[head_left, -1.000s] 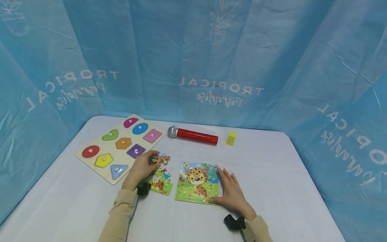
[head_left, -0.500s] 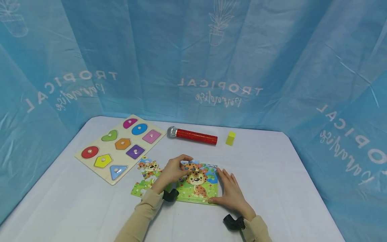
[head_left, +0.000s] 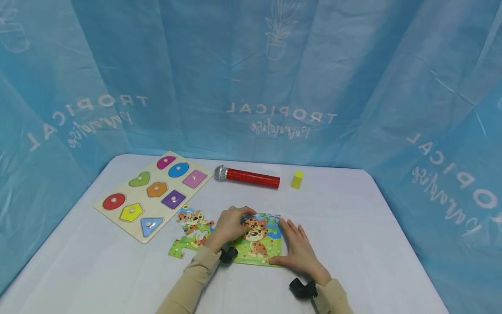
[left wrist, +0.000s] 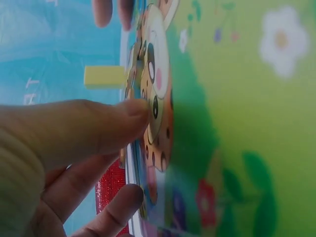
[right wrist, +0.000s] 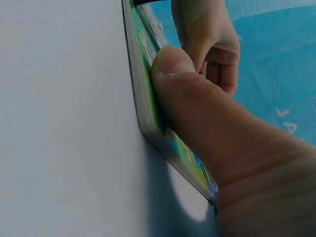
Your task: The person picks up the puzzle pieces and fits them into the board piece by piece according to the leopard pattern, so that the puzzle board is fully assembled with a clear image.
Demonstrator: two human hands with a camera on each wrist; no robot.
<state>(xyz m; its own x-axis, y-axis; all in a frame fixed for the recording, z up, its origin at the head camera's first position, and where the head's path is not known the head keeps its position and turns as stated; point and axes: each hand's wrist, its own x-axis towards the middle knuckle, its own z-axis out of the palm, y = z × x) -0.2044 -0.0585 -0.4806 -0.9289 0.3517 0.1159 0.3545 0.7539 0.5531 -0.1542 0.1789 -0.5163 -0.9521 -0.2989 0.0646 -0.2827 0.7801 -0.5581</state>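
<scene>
The left hand (head_left: pixel 230 224) pinched a jigsaw piece (left wrist: pixel 132 74) at the upper left of a leopard puzzle board (head_left: pixel 252 259), low centre in the frame; the right hand (head_left: pixel 299 250), spread wide, touched its right edge. Loose pieces (head_left: pixel 194 219) lay left; farther up, a shape board (head_left: pixel 137 192), microphone (head_left: pixel 252 177) and yellow block (head_left: pixel 296 179).

Beyond my beige sleeves (head_left: pixel 192 275) I see an orange leopard (head_left: pixel 257 249) with dark spots on a green-and-blue puzzle board (head_left: pixel 245 256), a far glittery red microphone (head_left: pixel 252 177), and 9 multicoloured shapes (head_left: pixel 174 199) left.
</scene>
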